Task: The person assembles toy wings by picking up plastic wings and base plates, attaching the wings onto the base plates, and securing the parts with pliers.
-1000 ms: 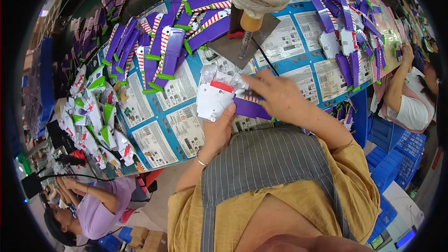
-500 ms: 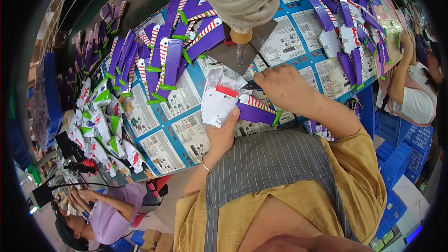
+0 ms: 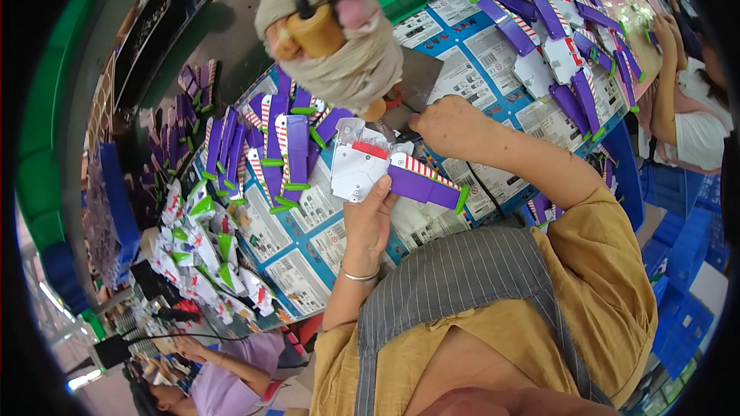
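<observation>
My left hand grips a white toy shell with a red strip, thumb on its lower edge. A purple wing with a red-and-white striped edge and green tip is joined to its right side. At the shell's upper right, my right hand is closed in a pinch on a dark, pointed tool, now mostly hidden. Above hangs a cloth-wrapped power screwdriver, its lower end close over the top of the shell. Whether the bit touches a screw is hidden.
Purple wings lie in a pile at left, beside a heap of white-and-green shells. Assembled wing pieces cover the far right of the table, which is lined with printed sheets. People sit at left and right.
The screwdriver has swung left and down onto the shell's top. My right hand has shifted slightly, its tool less visible. The view has turned; my left hand keeps its grip.
</observation>
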Motion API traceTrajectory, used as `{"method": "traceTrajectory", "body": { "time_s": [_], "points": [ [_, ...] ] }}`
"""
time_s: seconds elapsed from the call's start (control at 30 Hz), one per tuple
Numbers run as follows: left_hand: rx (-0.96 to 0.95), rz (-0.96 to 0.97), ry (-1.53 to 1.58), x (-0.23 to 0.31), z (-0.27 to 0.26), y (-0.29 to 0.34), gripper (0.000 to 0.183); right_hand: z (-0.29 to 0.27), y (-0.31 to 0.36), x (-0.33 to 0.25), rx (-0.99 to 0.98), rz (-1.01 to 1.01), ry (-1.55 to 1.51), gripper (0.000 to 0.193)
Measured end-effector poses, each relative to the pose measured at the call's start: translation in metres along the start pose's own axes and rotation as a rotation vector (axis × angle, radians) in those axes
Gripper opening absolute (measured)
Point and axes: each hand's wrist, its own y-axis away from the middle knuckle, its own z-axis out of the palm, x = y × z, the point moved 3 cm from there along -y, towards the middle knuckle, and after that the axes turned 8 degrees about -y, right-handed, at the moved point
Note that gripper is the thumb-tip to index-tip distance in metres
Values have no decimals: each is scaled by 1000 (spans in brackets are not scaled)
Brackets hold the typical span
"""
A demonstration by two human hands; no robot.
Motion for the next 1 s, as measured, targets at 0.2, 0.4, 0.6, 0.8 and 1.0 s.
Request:
{"method": "traceTrajectory", "body": {
  "time_s": [0.2, 0.4, 0.6, 0.8, 1.0],
  "points": [
    [18, 47, -59, 8, 11, -2, 46, -3, 0, 7, -36, 97, -138, 19],
    [58, 99, -86, 10, 16, 3, 45, 1, -1, 8, -55, 100, -155, 21],
    [102, 134, -112, 5, 18, 6, 47, 1, 0, 6, -32, 88, -149, 21],
    [108, 211, -160, 3, 20, 6, 53, 3, 1, 7, -9, 85, -137, 20],
    [90, 235, -169, 3, 22, 6, 51, 1, 2, 6, 10, 81, -152, 17]
  ]
}}
